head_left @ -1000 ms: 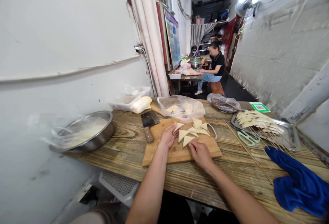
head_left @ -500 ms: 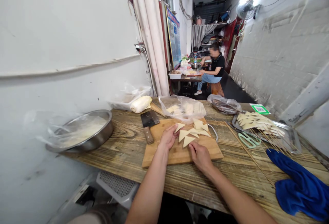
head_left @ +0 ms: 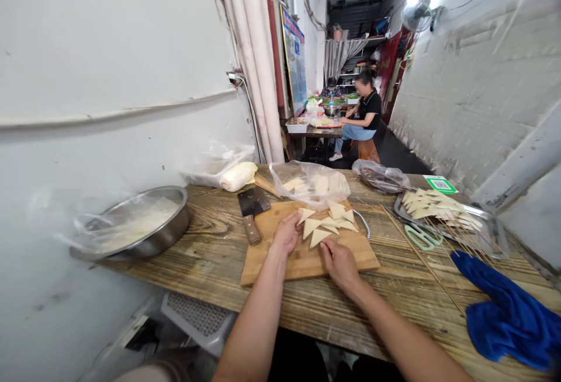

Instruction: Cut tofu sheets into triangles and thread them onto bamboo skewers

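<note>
My left hand (head_left: pixel 287 233) is closed in a pinch on a pale triangular tofu slice (head_left: pixel 305 215), at the left of a small spread of such slices. My right hand (head_left: pixel 339 260) is closed too, its thumb and forefinger at the edge of the nearest triangular slice (head_left: pixel 318 237). More tofu triangles (head_left: pixel 337 211) lie between and beyond the hands, some overlapping. All rest on a wooden cutting board (head_left: pixel 267 265). A cleaver (head_left: pixel 253 212) with a wooden handle lies at the board's left edge.
Left stands a steel basin (head_left: pixel 169 233) with plastic in it. Behind the board lie a plastic bag of pale pieces (head_left: pixel 313 183) and a cabbage (head_left: pixel 239 176). Rightward are green-handled scissors (head_left: pixel 423 237), a metal tray (head_left: pixel 493 236) of skewered slices and a blue cloth (head_left: pixel 508 318). A co-worker (head_left: pixel 368 110) sits farther back.
My hands keep almost the same pose over the slices. The view has shifted slightly. In the background, the co-worker's raised hand has come down toward their table.
</note>
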The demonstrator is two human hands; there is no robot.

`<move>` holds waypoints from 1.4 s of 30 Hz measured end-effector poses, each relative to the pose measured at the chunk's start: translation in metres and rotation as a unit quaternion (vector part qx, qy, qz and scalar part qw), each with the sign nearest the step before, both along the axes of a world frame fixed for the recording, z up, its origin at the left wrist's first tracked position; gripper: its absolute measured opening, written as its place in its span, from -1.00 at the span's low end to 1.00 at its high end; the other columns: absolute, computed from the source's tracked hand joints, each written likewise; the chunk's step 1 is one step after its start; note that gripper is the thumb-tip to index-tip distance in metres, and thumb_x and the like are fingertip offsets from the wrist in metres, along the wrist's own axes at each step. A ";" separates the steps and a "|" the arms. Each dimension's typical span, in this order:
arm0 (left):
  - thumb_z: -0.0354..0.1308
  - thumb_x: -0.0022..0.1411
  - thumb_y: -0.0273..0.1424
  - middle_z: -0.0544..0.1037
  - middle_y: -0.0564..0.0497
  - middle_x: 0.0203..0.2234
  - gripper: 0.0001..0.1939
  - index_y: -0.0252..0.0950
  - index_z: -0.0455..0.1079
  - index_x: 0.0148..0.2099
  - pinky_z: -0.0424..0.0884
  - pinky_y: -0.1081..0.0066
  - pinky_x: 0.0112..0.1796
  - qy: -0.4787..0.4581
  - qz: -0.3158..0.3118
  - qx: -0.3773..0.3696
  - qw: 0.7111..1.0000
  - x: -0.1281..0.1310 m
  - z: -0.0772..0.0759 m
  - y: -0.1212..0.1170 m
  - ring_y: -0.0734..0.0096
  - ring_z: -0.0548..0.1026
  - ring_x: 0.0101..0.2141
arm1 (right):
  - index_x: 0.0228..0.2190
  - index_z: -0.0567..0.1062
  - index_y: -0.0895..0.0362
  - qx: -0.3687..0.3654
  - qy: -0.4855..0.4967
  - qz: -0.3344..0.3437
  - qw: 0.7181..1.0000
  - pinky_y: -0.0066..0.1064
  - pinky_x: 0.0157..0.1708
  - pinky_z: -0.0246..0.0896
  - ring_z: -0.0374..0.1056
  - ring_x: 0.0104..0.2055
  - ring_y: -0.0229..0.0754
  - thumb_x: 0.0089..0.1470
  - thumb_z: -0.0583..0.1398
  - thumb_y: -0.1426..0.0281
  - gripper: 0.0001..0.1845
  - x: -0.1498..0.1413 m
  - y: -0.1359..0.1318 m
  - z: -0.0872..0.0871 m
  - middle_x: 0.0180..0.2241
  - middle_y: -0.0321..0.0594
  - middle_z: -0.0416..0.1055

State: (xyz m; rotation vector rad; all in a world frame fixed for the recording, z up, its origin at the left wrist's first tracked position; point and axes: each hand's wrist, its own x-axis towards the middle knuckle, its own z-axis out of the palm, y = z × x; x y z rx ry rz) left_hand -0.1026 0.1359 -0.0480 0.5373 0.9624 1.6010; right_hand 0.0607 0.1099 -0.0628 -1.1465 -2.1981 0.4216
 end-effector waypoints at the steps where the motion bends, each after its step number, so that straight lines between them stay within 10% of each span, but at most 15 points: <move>1: 0.14 0.11 -0.35 0.56 -0.13 -0.37 -0.81 -0.39 0.45 -0.30 0.39 0.40 -0.30 -0.007 0.003 -0.001 1.000 0.001 0.000 0.000 0.35 0.51 -0.38 | -0.33 0.46 0.17 -0.002 0.007 0.000 1.000 -0.47 -0.37 0.16 0.39 -0.40 -0.18 0.15 -0.07 0.39 -0.68 0.000 0.001 0.000 -0.43 -0.17 0.50; 17: -0.10 0.27 -0.33 0.56 -0.15 -0.44 -0.69 -0.43 0.38 -0.27 0.43 0.42 -0.33 -0.024 0.011 -0.049 0.998 0.000 0.000 -0.003 0.39 0.54 -0.41 | -0.41 0.48 0.13 0.013 -0.031 -0.071 0.997 -0.58 -0.41 0.11 0.37 -0.42 -0.31 0.15 -0.02 0.44 -0.72 0.013 -0.001 0.021 -0.47 -0.27 0.49; 30: 0.01 0.16 -0.54 0.56 -0.09 -0.52 -0.85 -0.44 0.41 -0.32 0.44 0.47 -0.34 0.061 0.013 -0.019 0.998 0.002 -0.009 -0.002 0.44 0.53 -0.48 | -0.30 0.51 0.31 -0.026 -0.168 -0.428 0.888 -0.39 -0.34 0.17 0.40 -0.25 -0.06 0.12 -0.04 0.40 -0.63 0.204 0.103 0.092 -0.30 0.13 0.47; 42: 0.22 -0.03 -0.39 0.55 -0.05 -0.47 -0.81 -0.40 0.45 -0.34 0.36 0.32 -0.19 0.136 0.035 0.015 0.990 0.010 -0.011 -0.005 0.39 0.50 -0.43 | -0.30 0.48 0.29 0.008 -0.306 -0.304 0.902 -0.37 -0.28 0.19 0.39 -0.22 -0.05 0.12 -0.02 0.34 -0.65 0.196 0.068 0.067 -0.26 0.10 0.44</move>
